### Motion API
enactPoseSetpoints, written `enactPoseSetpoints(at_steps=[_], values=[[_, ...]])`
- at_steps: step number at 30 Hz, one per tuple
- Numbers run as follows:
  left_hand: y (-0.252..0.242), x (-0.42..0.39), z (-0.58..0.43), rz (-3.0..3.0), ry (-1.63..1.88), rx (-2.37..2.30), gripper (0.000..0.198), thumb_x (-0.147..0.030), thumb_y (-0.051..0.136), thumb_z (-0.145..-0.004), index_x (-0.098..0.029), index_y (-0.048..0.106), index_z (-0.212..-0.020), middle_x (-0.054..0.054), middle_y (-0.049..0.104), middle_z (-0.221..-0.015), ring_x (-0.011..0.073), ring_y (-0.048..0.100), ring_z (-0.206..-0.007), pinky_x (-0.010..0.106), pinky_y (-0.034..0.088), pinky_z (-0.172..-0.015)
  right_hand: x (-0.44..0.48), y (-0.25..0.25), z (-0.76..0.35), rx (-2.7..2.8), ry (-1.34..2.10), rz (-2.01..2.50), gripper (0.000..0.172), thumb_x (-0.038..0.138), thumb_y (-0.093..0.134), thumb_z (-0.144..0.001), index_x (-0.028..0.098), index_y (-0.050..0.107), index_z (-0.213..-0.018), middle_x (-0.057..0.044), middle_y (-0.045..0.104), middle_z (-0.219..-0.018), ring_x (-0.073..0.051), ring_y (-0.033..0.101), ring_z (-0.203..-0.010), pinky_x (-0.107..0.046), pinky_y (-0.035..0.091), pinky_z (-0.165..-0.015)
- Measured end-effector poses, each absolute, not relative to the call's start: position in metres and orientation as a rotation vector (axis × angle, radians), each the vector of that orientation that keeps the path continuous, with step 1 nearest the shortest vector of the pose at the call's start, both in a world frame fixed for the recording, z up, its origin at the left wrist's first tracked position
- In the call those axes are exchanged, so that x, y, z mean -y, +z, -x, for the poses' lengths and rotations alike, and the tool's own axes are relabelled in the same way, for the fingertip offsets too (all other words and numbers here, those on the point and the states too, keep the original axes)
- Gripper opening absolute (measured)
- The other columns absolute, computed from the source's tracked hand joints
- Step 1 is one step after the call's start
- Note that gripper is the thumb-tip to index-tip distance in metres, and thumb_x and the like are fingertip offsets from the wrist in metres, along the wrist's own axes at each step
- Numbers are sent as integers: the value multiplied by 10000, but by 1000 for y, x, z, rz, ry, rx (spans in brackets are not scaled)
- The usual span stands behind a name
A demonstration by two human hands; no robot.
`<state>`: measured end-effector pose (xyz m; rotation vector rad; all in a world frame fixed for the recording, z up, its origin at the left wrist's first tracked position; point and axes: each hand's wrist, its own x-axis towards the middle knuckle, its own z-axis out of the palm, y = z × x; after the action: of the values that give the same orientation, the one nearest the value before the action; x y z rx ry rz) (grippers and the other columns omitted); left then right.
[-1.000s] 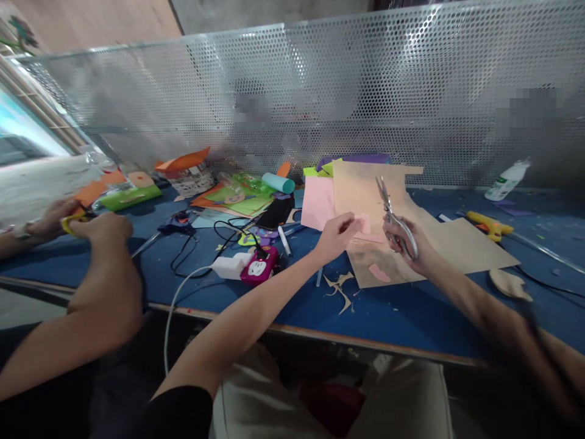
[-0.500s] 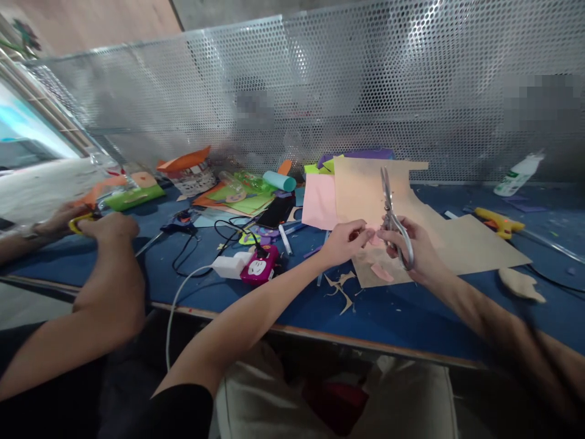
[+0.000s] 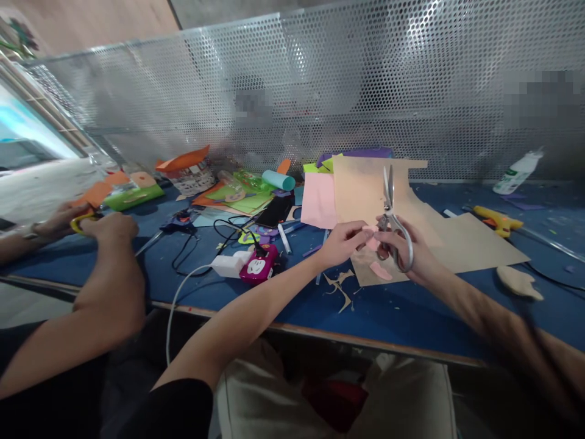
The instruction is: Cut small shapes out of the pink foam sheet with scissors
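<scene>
My left hand (image 3: 346, 242) pinches a small pink foam piece (image 3: 372, 241) between thumb and fingers. Silver scissors (image 3: 388, 204) are held in my right hand (image 3: 409, 247), blades pointing up and away, slightly apart. The fingertips of my right hand are close to the same pink piece; whether they touch it I cannot tell. Under both hands spreads a large beige sheet (image 3: 365, 189). On its near part lies a second pink scrap (image 3: 381, 271). Thin beige offcuts (image 3: 340, 289) are scattered on the blue table just left of the sheet.
At left a co-worker's hands (image 3: 109, 228) hold yellow-handled scissors (image 3: 81, 223). A magenta power adapter (image 3: 259, 264) with cables stands left of my forearm. On the right are a yellow glue gun (image 3: 497, 222), a white bottle (image 3: 518, 173) and a beige cutout (image 3: 518, 282). Perforated metal panel (image 3: 320, 79) behind.
The scissors in my right hand have turned more upright, and their blades have parted a little. More of the pink piece shows between my hands.
</scene>
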<state>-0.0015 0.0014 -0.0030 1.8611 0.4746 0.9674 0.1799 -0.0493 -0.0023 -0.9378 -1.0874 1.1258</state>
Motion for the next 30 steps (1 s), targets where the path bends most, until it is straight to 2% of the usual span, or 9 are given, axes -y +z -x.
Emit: enactPoseSetpoints(at_steps=[6, 13, 18, 22, 24, 27, 30], values=[[-2, 2, -2, -1769, 1025, -439, 555, -652, 656, -998, -178, 567, -724, -36, 436, -623, 107, 399, -610, 280, 339, -620, 43, -6, -183, 1087, 1270, 868, 304, 258, 769, -719, 278, 660, -1002, 46, 554, -700, -88, 417, -448, -258, 347, -396], [1, 5, -3, -1623, 937, -422, 521, -643, 720, -941, -168, 619, -753, -15, 562, -654, 110, 540, -596, 264, 451, -606, 46, -4, -186, 1121, 1330, 850, 309, 281, 785, -737, 288, 637, -1008, 63, 525, -630, -106, 443, -448, -261, 375, -423], [3, 8, -5, -1474, 873, -385, 483, -593, 784, -889, -152, 650, -747, 12, 623, -721, 99, 556, -598, 256, 496, -583, 45, -7, -186, 1041, 1406, 800, 366, 235, 812, -704, 286, 643, -1025, 60, 565, -650, -102, 470, -448, -239, 379, -412], [5, -4, 0, -1301, 979, -393, 458, -538, 845, -821, -169, 599, -706, -21, 518, -679, 97, 521, -600, 254, 533, -571, 44, -2, -189, 1010, 1409, 721, 368, 247, 830, -686, 291, 653, -1006, 51, 579, -707, -89, 450, -476, -209, 349, -380], [8, -12, 5, -1266, 1044, -408, 457, -535, 854, -801, -174, 589, -714, -39, 471, -662, 87, 486, -578, 241, 513, -539, 44, 1, -192, 991, 1353, 733, 392, 245, 842, -683, 298, 656, -1025, 45, 596, -741, -89, 470, -513, -196, 361, -395], [11, -20, 10, -1230, 1126, -439, 450, -504, 807, -841, -195, 510, -705, -81, 335, -608, 61, 360, -517, 218, 477, -532, 42, 0, -196, 1003, 1262, 868, 394, 291, 848, -692, 276, 673, -1044, 17, 667, -789, -77, 445, -492, -198, 353, -385], [11, -19, 9, -1242, 1186, -481, 469, -536, 772, -879, -207, 468, -743, -83, 351, -634, 54, 340, -503, 213, 455, -525, 38, -7, -197, 1040, 1193, 995, 396, 372, 834, -704, 237, 689, -1047, -17, 717, -790, -58, 400, -424, -210, 338, -352]])
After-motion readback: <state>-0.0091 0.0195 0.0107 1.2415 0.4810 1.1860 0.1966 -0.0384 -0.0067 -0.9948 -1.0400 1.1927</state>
